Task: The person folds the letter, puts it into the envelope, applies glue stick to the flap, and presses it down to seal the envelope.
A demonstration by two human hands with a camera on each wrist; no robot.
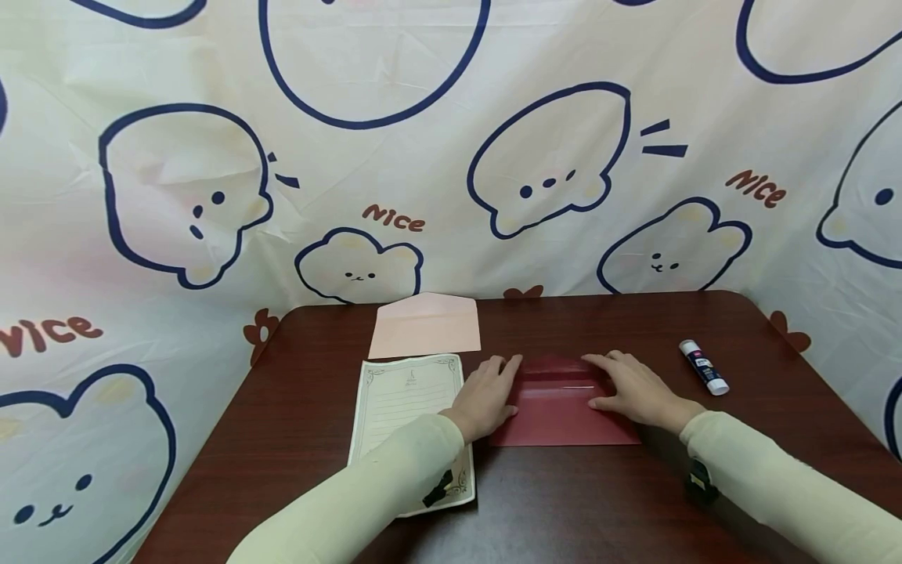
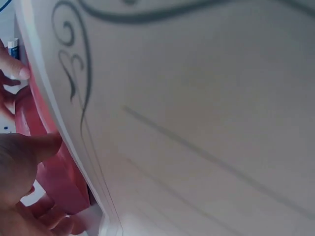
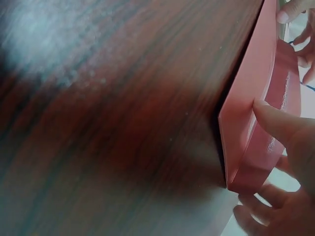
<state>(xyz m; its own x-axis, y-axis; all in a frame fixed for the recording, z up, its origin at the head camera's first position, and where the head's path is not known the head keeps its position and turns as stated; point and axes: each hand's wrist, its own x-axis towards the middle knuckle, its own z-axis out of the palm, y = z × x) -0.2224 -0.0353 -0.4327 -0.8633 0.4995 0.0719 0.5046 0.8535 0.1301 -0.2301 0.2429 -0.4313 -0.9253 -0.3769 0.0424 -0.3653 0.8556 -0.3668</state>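
Red envelope (image 1: 571, 428) inside table's far edge (image 1: 606, 303); left hand (image 1: 483, 398), right hand (image 1: 637, 392) half-closed, pinching sides; likely working flap (image 1: 553, 368); next, even creasing.

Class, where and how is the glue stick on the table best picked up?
Probably by the dark-labelled middle of the glue stick, from above, using the right hand, the nearer one, once it frees the red envelope. The stick lies on its side, slim and round, nothing touching its long sides, so pinch across them.
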